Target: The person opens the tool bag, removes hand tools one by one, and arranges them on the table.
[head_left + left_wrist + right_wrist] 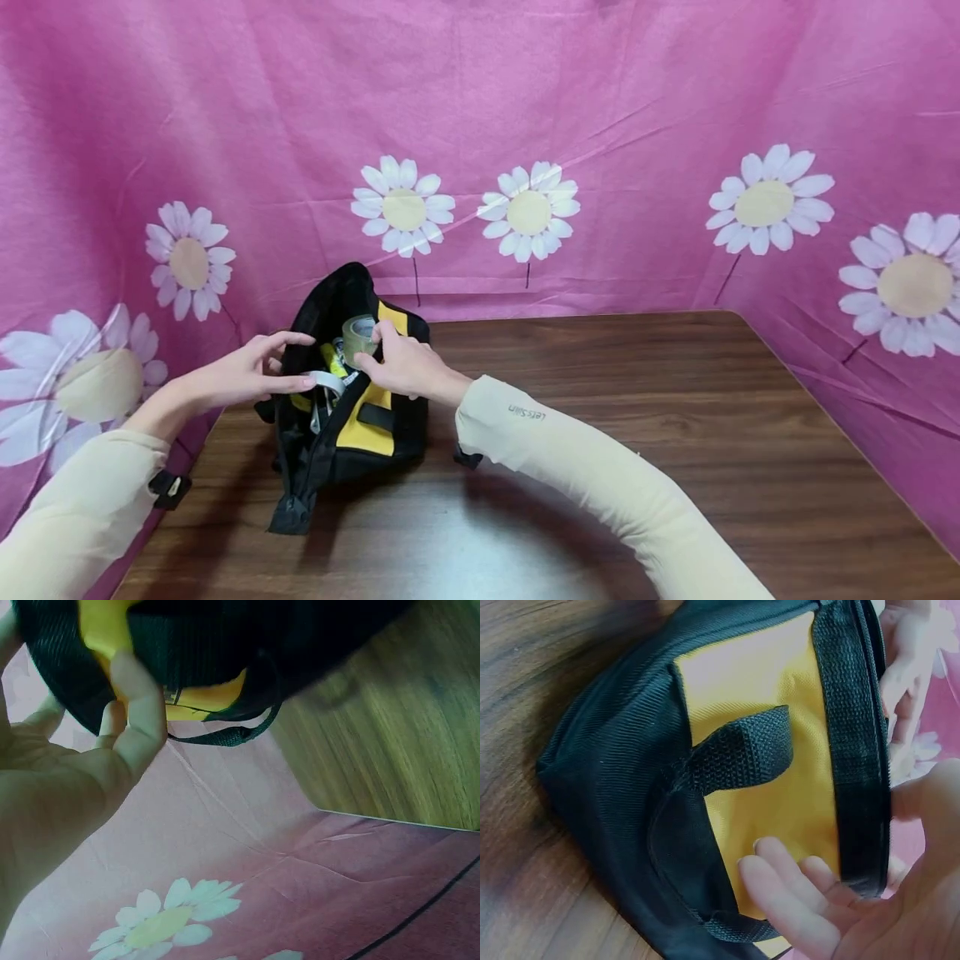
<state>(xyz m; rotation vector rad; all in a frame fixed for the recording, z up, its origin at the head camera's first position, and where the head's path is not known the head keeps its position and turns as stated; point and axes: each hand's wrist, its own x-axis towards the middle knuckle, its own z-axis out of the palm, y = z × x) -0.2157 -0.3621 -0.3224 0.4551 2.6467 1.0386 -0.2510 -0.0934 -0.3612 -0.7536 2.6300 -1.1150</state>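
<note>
A black-and-yellow tool bag (365, 442) stands unzipped on the wooden table, its mouth facing up. My left hand (243, 375) holds the bag's left rim, with index finger and thumb over the opening and other fingers against the outside, as the left wrist view shows. At the mouth, my right hand (408, 364) pinches a roll of clear tape (352, 343) between thumb and index finger. Its remaining fingers hang over the yellow side panel (761, 817). Inside lie a yellow item (332, 360) and a white ring-shaped item (327, 381) close by the left thumb; deeper contents are hidden.
The brown wooden table (600, 400) extends to the right of the bag. A pink cloth (637, 108) with white daisies hangs behind and at both sides. A black webbing handle (742, 750) loops out from the bag's side.
</note>
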